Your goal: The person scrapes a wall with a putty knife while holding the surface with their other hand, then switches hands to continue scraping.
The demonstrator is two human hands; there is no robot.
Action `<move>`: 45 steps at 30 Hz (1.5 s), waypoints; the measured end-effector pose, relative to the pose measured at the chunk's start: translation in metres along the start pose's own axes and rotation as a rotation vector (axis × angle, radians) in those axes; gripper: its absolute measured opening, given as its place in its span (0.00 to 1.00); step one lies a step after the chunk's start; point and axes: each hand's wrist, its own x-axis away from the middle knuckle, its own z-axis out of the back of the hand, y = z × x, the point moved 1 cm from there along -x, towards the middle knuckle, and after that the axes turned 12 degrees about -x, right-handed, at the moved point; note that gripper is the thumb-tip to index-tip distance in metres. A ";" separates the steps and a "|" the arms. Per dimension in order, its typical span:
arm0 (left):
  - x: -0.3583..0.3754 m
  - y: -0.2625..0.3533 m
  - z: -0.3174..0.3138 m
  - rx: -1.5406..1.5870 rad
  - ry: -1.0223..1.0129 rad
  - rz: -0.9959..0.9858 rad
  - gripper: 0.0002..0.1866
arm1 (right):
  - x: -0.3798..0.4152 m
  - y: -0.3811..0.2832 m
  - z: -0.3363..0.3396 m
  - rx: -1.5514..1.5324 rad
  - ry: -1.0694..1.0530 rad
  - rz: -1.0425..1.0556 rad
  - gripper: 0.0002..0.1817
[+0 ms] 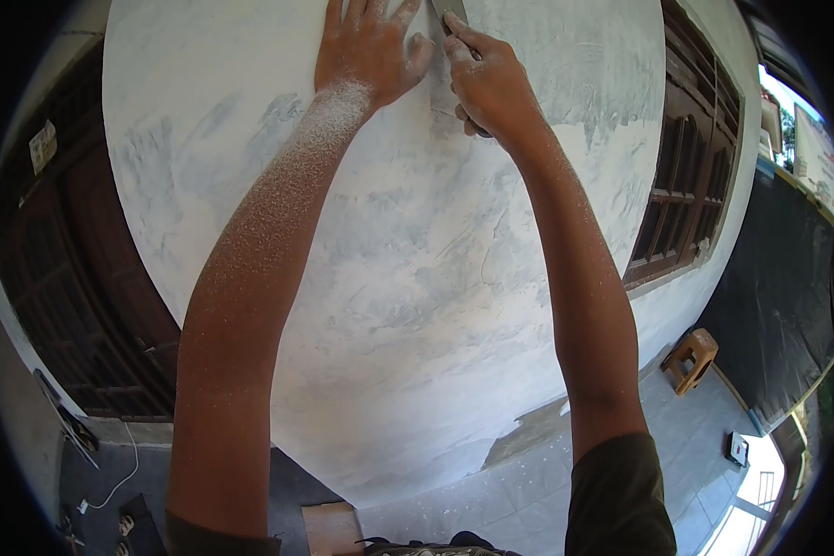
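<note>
Both my arms reach up along a white, patchily plastered wall (389,269). My left hand (371,51) lies flat on the wall near the top of the view, fingers spread and pointing upward; its fingertips run out of the frame. White dust coats that hand and forearm. Just to its right, my right hand (491,83) is closed around the handle of a putty knife (451,13). The metal blade is at the wall and cut off by the top edge. Grey patches and trowel marks show across the wall's surface.
A dark wooden door (111,241) stands at the left, a brown shuttered window (690,157) at the right. On the tiled floor are a brown plastic stool (691,360), a small white-and-black box (737,449) and a white cable (132,468). A black sheet (778,287) hangs beyond.
</note>
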 end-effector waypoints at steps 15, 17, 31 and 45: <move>-0.001 0.000 0.003 -0.035 0.005 0.003 0.36 | 0.009 -0.006 0.000 0.039 -0.014 -0.052 0.26; -0.001 0.001 0.007 -0.045 -0.116 0.017 0.36 | 0.001 -0.004 0.001 0.033 -0.033 -0.052 0.26; 0.000 0.001 -0.002 -0.039 -0.053 0.001 0.37 | 0.000 -0.005 0.002 0.008 -0.015 0.006 0.26; 0.000 0.000 -0.002 0.001 -0.025 0.015 0.37 | 0.001 -0.003 0.002 0.051 -0.023 -0.036 0.26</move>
